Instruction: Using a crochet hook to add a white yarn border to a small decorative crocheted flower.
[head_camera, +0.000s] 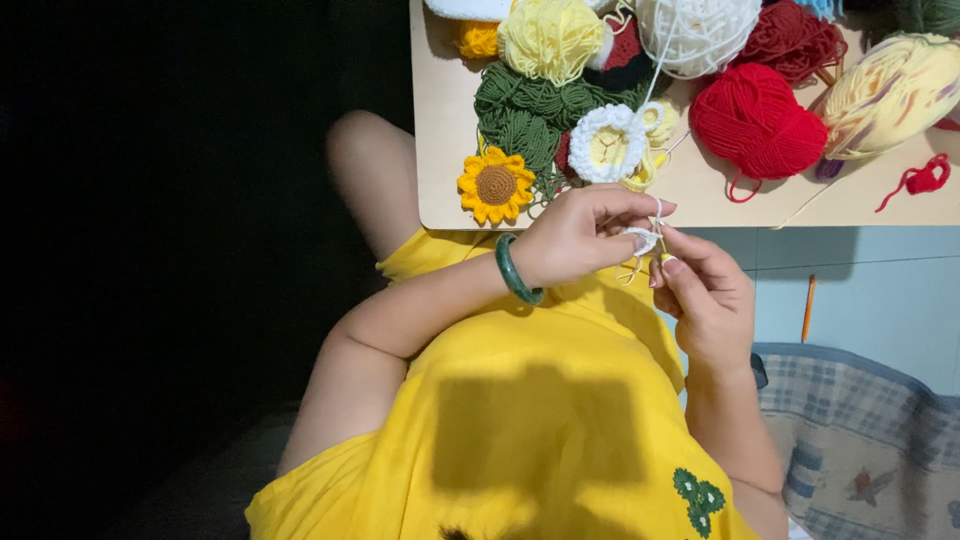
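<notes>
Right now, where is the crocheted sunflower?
In the head view, the crocheted sunflower lies at the wooden board's near left corner, beside the green crochet piece, just left of the left hand.

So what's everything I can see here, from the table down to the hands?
Table: one, pale wood, top of view.
Yarn balls: two red, one white, one pale yellow, one cream with streaks, all on the table.
Green yarn: one loose heap, dark green, table's left part.
Crocheted sunflower: one, orange-yellow with brown centre, near table edge.
Crocheted flower: one, white rim, yellow centre, beside the green heap.
Red scrap: one, table's right edge.
Plaid cloth: one, blue-grey, lower right.
Bangle: one, green, left wrist.
Left hand: pinching a small white crochet piece.
Right hand: fingers at the same piece.
</notes>
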